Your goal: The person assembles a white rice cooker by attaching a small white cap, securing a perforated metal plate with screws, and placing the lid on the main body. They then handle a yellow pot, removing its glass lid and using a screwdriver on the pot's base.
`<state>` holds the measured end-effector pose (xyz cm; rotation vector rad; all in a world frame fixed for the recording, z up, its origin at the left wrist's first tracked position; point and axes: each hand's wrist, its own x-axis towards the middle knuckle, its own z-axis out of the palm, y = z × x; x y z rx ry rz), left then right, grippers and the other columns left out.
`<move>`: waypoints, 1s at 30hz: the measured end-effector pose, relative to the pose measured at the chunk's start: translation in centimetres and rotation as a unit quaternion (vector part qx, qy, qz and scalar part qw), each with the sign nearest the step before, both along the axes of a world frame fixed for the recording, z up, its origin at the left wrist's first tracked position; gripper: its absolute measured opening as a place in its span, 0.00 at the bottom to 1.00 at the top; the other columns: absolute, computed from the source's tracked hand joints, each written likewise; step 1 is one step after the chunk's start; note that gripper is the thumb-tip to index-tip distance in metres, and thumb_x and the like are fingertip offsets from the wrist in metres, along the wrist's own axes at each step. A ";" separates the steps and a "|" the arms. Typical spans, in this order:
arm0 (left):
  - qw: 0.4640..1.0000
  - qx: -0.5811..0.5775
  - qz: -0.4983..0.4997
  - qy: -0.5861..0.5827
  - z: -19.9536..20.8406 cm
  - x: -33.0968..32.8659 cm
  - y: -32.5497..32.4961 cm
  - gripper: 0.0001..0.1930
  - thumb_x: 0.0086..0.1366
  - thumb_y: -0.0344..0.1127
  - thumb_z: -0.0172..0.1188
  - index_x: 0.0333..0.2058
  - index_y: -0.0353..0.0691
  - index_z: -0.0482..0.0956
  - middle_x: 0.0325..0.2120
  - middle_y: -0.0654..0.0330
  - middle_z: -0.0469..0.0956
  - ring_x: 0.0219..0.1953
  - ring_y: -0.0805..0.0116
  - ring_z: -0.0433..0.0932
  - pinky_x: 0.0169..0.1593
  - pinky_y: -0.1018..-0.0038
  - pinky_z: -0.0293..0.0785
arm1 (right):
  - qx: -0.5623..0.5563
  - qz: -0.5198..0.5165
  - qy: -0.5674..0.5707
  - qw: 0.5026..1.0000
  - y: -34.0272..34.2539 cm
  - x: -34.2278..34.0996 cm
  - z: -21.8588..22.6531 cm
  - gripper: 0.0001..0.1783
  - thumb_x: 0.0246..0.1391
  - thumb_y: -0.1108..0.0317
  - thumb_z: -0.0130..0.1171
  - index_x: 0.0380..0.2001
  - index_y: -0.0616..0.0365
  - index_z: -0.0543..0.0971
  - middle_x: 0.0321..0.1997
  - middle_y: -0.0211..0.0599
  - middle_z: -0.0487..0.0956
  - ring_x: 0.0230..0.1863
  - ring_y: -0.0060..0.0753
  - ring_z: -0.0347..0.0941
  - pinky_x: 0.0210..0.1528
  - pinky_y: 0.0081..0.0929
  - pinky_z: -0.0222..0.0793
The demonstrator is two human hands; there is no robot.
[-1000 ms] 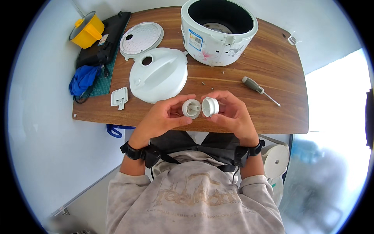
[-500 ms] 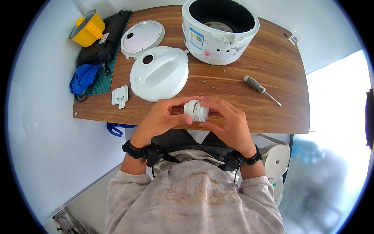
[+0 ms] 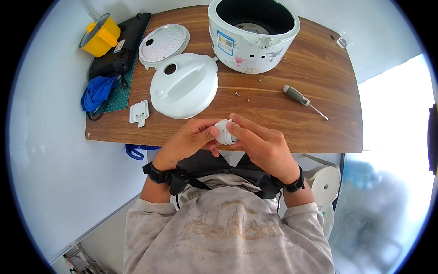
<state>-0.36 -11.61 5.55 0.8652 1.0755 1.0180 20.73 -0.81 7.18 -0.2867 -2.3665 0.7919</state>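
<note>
Just in front of the table's near edge, I hold a small white cylindrical plastic part with a ribbed side, in both hands. My left hand grips it from the left, thumb on its upper side. From the right, my right hand closes over it and covers much of that end. Beyond my hands lies the white cooker lid with a round hole and a moulded handle. A perforated inner lid plate rests behind it. The white rice cooker body, with a flower print, stands open at the back.
A screwdriver lies to the right, and a few small screws are scattered mid-table. At left are a small white bracket, a blue cloth, a green mat and a yellow pot on a black case.
My right fingers have shifted over the white part, hiding more of its right end. The part has turned slightly within my hands, and the whole view has shifted a little.
</note>
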 end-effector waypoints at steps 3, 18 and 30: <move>1.000 -0.002 -0.017 -0.001 -0.3 -0.1 0.2 0.38 0.67 0.62 0.57 0.61 0.34 0.72 0.41 0.61 0.79 0.32 0.75 0.79 0.38 0.79 0.80 | 0.054 0.020 -0.008 0.998 0.3 0.5 0.0 0.31 0.45 0.77 0.67 0.57 0.54 0.76 0.57 0.48 0.79 0.40 0.46 0.83 0.37 0.33 0.83; 0.988 0.083 0.044 0.122 -0.7 1.1 0.1 0.32 0.67 0.36 0.65 0.67 0.37 0.64 0.55 0.61 0.73 0.52 0.71 0.75 0.57 0.73 0.74 | -0.038 0.060 0.002 0.997 1.2 0.0 0.2 0.24 0.46 0.82 0.66 0.50 0.59 0.78 0.57 0.45 0.78 0.42 0.51 0.81 0.39 0.33 0.81; 0.982 0.095 0.027 0.163 2.7 1.3 0.6 0.32 0.62 0.27 0.67 0.64 0.36 0.66 0.57 0.51 0.73 0.56 0.64 0.76 0.60 0.67 0.75 | -0.290 0.049 -0.022 0.956 2.3 -0.5 2.0 0.33 0.47 0.74 0.73 0.58 0.60 0.74 0.55 0.41 0.77 0.53 0.40 0.78 0.51 0.33 0.83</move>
